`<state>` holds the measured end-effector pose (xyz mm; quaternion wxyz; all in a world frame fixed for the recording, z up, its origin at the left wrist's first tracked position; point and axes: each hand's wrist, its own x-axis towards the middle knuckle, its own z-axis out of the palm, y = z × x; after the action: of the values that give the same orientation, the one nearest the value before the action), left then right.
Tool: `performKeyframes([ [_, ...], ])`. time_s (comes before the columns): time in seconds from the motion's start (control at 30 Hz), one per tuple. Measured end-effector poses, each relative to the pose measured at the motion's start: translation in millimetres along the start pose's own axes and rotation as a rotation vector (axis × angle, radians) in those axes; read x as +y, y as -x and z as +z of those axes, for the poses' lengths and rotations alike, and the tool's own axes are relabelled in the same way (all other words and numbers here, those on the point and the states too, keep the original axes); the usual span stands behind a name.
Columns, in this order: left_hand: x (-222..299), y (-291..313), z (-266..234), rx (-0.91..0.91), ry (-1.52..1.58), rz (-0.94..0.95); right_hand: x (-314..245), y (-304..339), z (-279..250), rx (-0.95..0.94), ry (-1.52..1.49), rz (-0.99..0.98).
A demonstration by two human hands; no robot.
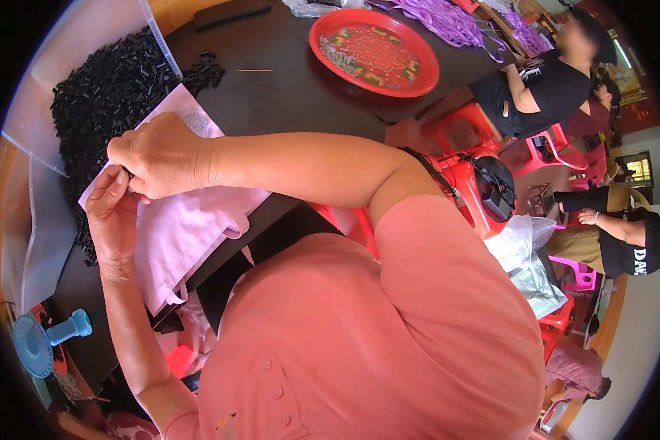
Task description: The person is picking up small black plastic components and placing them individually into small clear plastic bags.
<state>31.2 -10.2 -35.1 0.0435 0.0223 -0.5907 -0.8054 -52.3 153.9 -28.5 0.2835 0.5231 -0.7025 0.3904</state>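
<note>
My right hand (pixel 160 152) and my left hand (pixel 111 209) meet at the left, over a pink cloth (pixel 187 227) draped across the table edge. Both are closed, fingertips pinched together on a small black piece (pixel 128 174). Most of that piece is hidden by the fingers. Just beyond my right hand, a little heap of small clear pieces (pixel 196 123) lies on the cloth. Alongside, a large heap of short black tubular pieces (pixel 99 103) spreads up to the cloth's edge.
A clear plastic bin wall (pixel 158 37) borders the black heap. On the dark table (pixel 271 95) sits a red patterned tray (pixel 321 59) holding small pale pieces. Purple strips (pixel 440 22) lie farther off. A blue plastic stand (pixel 35 345) is lower left. People sit at right among red stools (pixel 466 125).
</note>
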Motion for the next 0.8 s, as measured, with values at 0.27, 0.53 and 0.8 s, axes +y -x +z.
performKeyframes([
  [0.27, 5, 3, 7, 0.062, -0.066, 0.019, 9, -1, 12, 0.000, -0.165, 0.108],
  [0.53, 11, 5, 11, 0.014, 0.041, 0.031, 1, -6, -8, -0.113, -0.303, 0.153],
  [0.8, 13, 10, 10, 0.011, -0.010, 0.040, -2, -9, -3, -0.068, -0.310, 0.042],
])
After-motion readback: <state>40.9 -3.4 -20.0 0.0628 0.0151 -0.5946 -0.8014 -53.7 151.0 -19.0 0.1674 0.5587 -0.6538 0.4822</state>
